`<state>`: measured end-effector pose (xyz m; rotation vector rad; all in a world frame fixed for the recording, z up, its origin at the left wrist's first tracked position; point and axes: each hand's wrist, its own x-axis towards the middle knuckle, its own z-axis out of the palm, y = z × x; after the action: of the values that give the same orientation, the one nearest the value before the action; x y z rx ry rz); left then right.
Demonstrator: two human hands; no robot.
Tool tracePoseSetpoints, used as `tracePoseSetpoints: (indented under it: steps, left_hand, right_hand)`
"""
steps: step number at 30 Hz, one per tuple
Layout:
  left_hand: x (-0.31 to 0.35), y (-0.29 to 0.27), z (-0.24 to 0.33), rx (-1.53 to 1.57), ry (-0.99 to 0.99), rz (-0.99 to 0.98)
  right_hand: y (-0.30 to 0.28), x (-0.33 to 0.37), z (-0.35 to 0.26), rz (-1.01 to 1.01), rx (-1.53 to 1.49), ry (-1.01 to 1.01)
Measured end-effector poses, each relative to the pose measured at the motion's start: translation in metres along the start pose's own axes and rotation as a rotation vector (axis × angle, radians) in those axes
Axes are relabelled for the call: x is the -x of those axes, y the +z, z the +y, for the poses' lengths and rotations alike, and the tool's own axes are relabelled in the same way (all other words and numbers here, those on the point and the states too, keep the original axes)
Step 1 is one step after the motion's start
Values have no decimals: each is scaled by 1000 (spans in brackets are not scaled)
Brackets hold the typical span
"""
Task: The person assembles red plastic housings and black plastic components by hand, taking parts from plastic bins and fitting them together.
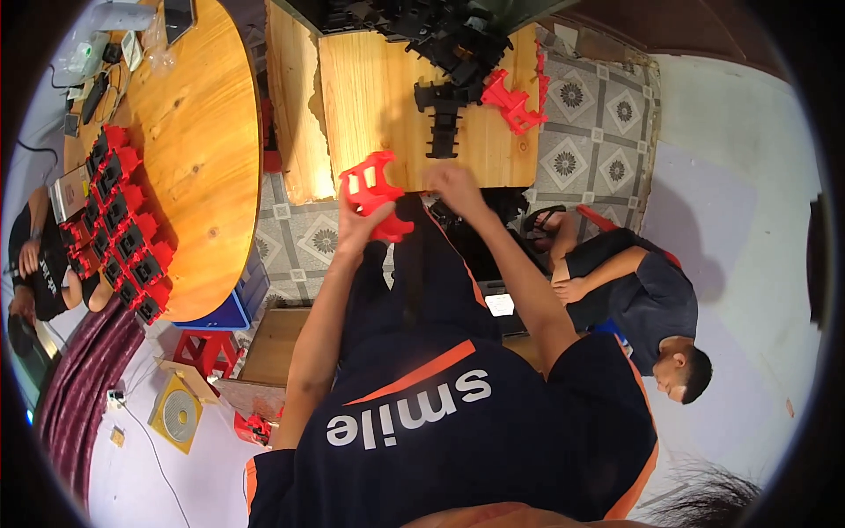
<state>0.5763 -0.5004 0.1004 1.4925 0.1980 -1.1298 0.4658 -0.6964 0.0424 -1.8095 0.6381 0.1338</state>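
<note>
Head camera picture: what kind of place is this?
Probably a small workshop, maybe in a home. Many red-and-black parts sit in rows on a wooden table, black pieces are heaped on another wooden surface, and the left hand holds a red part.

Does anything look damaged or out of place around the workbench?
Yes, mainly the wooden worktop: a ragged, dark line runs down its left part, unlike its straighter front edge, so the wood looks chipped or split. The black parts also lie in an untidy heap spreading onto the wood; I can't tell whether any are broken.
</note>
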Motion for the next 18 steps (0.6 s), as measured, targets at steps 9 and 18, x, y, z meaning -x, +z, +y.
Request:
tracePoseSetpoints:
  steps: [9, 18]
  left_hand:
    - [25, -56, 8, 607, 194, -125]
    - [42, -67, 55, 643, 346, -114]
  right_hand:
    - [3, -89, 106, 143, 995, -312]
    - [-7, -3, -169, 156, 261, -804]
